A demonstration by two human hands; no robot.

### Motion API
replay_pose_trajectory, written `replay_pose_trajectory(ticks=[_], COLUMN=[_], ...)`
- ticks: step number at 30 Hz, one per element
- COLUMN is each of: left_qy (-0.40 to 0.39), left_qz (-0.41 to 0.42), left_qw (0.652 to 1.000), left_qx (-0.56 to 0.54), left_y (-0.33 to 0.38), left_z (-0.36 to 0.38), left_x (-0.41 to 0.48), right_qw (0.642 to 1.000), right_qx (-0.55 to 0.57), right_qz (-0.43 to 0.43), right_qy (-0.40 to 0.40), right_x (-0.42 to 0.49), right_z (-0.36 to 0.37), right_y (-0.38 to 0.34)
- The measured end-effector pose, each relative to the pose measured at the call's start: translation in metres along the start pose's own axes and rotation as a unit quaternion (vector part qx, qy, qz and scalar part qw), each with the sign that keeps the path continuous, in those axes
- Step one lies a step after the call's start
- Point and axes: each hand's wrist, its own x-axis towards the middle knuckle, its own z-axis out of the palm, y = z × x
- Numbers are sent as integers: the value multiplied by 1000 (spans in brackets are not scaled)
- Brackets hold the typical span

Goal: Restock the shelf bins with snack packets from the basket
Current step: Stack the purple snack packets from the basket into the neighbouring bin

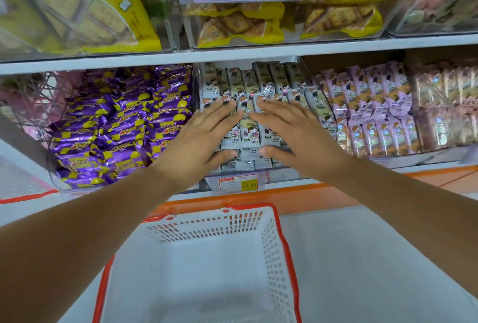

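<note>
Both hands are laid flat on the grey snack packets [248,130] in the centre bin [261,170], middle of the frame. The left hand [204,139] and right hand [292,139] sit side by side, fingers [223,108] straight and spread, nothing gripped, thumbs at the front row. The step is judged as levelling and tidying the packets. It is best done with even downward pressure from both palms and a light push toward the back of the bin, so rows are squared without wrappers being crushed or tipped over the front lip. The packets are long and narrow; the long axis runs bottom-to-top in the frame, printed faces toward the camera, rows stacked front to back. The purple packets [121,128] at centre left and the pink packets [375,105] at centre right are not touched. The white basket [271,242] sits at lower centre; no packets are visible in it, so the restock is judged nearly done.
</note>
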Motion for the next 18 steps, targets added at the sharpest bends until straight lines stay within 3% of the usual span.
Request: replay_pose_trajectory(ticks=[7, 14, 18], left_qy=[37, -23, -33], left_qz=[-8, -34, -76], left_qw=[998, 985, 973], left_qx=[46, 167, 215], left_y=[12, 41, 54], left_z=[-5, 0, 8], left_x=[-2, 6, 18], right_qw=[1000, 991, 991], right_qx=[2, -100, -110], right_qz=[6, 66, 72], right_qy=[14, -53, -40], right_x=[-3, -21, -16], right_z=[-9, -19, -15], right_y=[3, 23, 23])
